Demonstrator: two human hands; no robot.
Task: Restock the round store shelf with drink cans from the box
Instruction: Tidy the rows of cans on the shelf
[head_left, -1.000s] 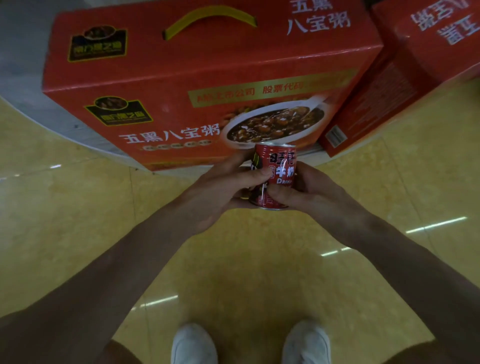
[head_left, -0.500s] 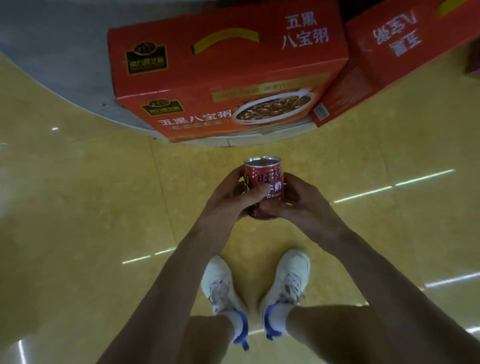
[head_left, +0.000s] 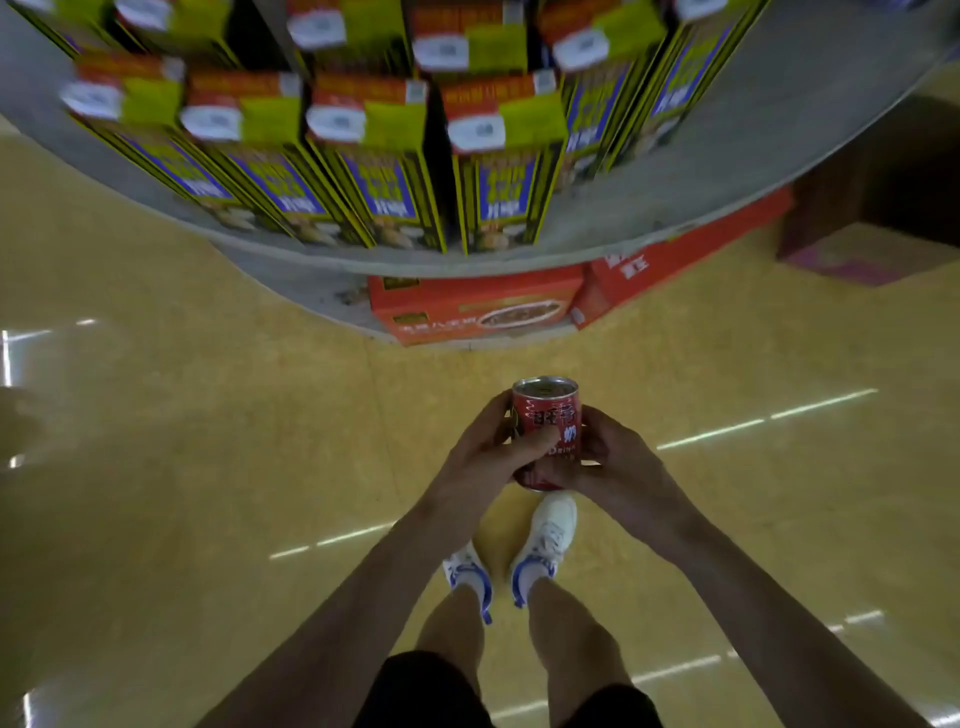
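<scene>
A red drink can (head_left: 546, 415) with a silver top stands upright between my two hands, above the floor and in front of my feet. My left hand (head_left: 485, 457) grips its left side, thumb across the label. My right hand (head_left: 610, 460) grips its right side and bottom. Ahead, the grey round shelf (head_left: 727, 171) curves across the top of the view, well apart from the can. A red carton (head_left: 475, 306) sits on the lower tier beneath the shelf edge.
Several tall yellow, blue and green product boxes (head_left: 498, 171) fill the shelf's upper tier. A second red carton (head_left: 680, 254) lies to the right of the first. A dark box (head_left: 857, 249) stands on the yellow floor at the far right.
The view has risen and pulled back: the red cartons shrank away and the upper shelf tier with boxes came into sight. Both hands kept holding the can.
</scene>
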